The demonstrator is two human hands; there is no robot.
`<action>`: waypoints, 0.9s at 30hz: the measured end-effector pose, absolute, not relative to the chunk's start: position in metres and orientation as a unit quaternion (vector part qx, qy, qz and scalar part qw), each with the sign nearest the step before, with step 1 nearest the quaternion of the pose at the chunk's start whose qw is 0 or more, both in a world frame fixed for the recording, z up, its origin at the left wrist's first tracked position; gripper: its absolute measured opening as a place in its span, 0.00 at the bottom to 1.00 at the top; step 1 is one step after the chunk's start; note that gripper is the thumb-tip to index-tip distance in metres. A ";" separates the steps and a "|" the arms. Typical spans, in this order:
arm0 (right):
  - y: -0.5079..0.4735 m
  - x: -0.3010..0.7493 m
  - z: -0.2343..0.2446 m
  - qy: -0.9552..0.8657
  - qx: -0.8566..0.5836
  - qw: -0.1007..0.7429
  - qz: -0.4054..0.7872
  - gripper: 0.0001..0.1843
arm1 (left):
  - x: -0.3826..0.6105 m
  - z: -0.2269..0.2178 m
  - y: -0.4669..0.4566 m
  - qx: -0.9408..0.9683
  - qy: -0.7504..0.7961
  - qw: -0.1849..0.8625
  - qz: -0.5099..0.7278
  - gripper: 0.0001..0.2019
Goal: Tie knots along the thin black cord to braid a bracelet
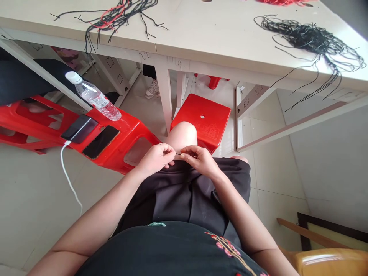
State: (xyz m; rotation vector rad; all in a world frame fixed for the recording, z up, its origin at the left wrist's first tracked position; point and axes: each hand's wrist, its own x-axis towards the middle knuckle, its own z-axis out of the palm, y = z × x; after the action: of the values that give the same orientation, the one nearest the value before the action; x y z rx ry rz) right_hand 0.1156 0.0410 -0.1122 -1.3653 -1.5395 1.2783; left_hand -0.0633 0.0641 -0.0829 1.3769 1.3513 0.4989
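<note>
Hands sat close together over the lap, the left hand [156, 159] and the right hand [199, 160] both narrowly pinched, fingertips nearly meeting on a thin dark cord [179, 154] that was barely visible between them. Beyond them stood a cream laminate folding table [184, 32], its edge running across the top of the view; a large tangle of black cords [310, 40] lay on its right side, with loose ends hanging over the edge, and a black-and-red cord bunch [116, 17] lay further left. Below the table were two red plastic stools, one [120, 151] at the left and one [201, 119] just past the bare knee [181, 136]. The left stool held a clear water bottle [96, 100] and two smartphones [79, 128] [100, 142], the nearer one trailing a white charging cable [67, 176]. The person's black shorts [184, 195] lay beneath the hands; for fine cord like this, a short pinch with the fingertips and wrists steadied low over the thigh looked right, since it gave the cord little room to slip; keeping both hands this close also seemed to hold the short span between them under even tension.
</note>
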 end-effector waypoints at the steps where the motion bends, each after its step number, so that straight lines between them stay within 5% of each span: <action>1: 0.041 0.116 -0.113 -0.601 -0.526 0.338 0.497 0.11 | -0.064 -0.084 0.064 0.582 0.567 0.543 0.210 0.06; 12: 0.042 0.108 -0.110 -0.547 -0.544 0.383 0.507 0.10 | -0.062 -0.078 0.064 0.595 0.575 0.534 0.175 0.08; 27: 0.095 0.163 -0.147 -0.709 -0.577 0.341 0.220 0.09 | -0.067 -0.069 0.070 0.585 0.657 0.464 0.109 0.06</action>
State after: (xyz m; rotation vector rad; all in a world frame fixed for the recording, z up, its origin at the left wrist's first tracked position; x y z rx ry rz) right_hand 0.1629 0.0946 -0.1469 -1.5024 -1.8438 0.5724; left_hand -0.0670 0.0697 -0.0687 1.4367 1.6133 0.2672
